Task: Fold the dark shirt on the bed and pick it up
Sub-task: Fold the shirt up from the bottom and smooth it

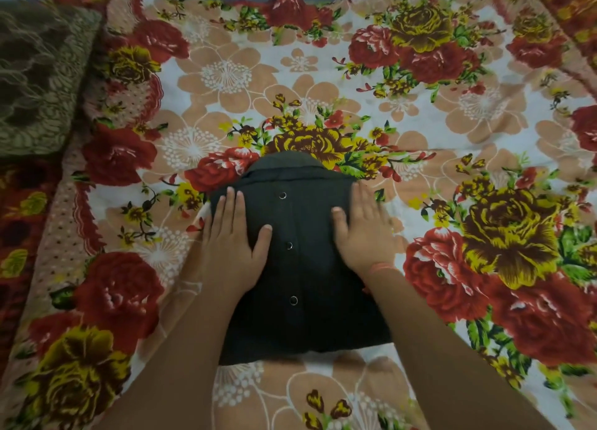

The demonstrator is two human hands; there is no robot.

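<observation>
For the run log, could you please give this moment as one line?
dark shirt: folded, on bedsheet | left hand: flat on it | right hand: flat on it | pickup: not yet

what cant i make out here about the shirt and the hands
All in the head view:
Sleeves of the dark shirt: none show, presumably hidden inside the fold.
Fabric under the left hand and right hand: covered by the flat palms.
Right hand's outer fingers: motion-blurred.
Both forearms: cut off by the bottom edge.
</observation>
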